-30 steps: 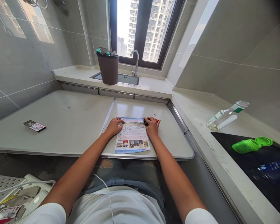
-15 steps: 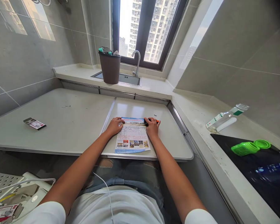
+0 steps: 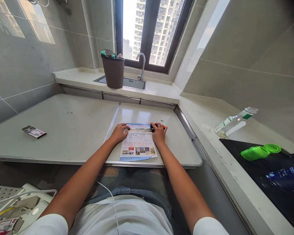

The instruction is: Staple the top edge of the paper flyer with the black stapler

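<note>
A printed sheet (image 3: 138, 142) with a blue header and a row of small photos lies flat on the white folding table (image 3: 88, 137), near its front edge. At the sheet's upper left corner rests my left hand (image 3: 120, 132), its fingers bent on the paper. My right hand (image 3: 159, 133) is at the upper right corner, closed round a black and orange tool (image 3: 153, 128) that lies across the sheet's edge. Its tip and most of its body are hidden by the fingers. A small dark scrap (image 3: 162, 120) lies beyond my right hand.
A card in a dark holder (image 3: 36, 132) lies far left on the table. Behind stand a brown bin (image 3: 113, 72) and a faucet (image 3: 142, 65) at the sink. On the right are a clear bottle (image 3: 237, 122), a green container (image 3: 254, 153) and a blue bottle (image 3: 284, 178).
The view has shifted slightly, so the surroundings appear a little further left. Both hands and the sheet keep nearly the same places on the table.
</note>
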A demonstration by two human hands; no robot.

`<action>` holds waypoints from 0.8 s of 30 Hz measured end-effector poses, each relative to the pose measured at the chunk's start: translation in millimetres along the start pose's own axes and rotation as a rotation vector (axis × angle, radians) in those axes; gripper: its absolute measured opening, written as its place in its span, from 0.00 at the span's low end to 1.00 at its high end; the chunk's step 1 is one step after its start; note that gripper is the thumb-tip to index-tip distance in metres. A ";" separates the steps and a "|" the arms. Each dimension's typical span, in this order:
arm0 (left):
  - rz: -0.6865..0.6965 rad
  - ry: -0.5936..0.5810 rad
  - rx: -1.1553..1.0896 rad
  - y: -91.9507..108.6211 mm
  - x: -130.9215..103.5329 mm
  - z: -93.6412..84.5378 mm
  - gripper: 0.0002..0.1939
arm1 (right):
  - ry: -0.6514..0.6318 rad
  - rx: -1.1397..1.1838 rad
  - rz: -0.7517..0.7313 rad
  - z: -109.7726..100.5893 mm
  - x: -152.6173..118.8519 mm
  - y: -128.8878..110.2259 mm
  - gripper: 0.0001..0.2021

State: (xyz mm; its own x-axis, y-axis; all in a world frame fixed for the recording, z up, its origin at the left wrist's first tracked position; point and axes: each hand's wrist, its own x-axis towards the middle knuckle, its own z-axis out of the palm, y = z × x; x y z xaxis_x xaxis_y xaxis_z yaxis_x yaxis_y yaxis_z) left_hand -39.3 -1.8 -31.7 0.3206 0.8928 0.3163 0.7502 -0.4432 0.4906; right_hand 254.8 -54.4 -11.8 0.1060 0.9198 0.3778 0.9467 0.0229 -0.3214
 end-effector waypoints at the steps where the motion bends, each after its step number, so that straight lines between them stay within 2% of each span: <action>1: 0.001 -0.001 -0.001 0.1 -0.1 -0.4 0.20 | -0.001 -0.006 -0.001 0.1 -0.1 0.0 0.37; 6: 0.001 0.003 -0.003 0.7 -0.6 -1.0 0.20 | -0.005 -0.027 -0.015 3.3 0.2 2.7 0.39; 18: -0.016 0.007 -0.001 -0.9 0.0 2.9 0.21 | -0.049 -0.133 -0.091 7.7 -4.9 -0.5 0.32; 21: -0.002 0.011 -0.003 0.3 -0.9 0.5 0.21 | -0.035 -0.151 -0.120 6.7 -6.3 -0.4 0.31; 24: 0.009 0.021 -0.008 0.2 -1.4 -0.4 0.20 | 0.023 -0.096 -0.061 3.2 -3.8 4.8 0.33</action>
State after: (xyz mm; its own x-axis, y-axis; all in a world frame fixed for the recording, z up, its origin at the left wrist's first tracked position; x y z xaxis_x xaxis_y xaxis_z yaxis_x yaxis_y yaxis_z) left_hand -39.9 -3.2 -31.7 0.3150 0.8868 0.3382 0.7425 -0.4522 0.4942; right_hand 257.9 -56.5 -17.5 0.0531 0.9084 0.4148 0.9762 0.0403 -0.2132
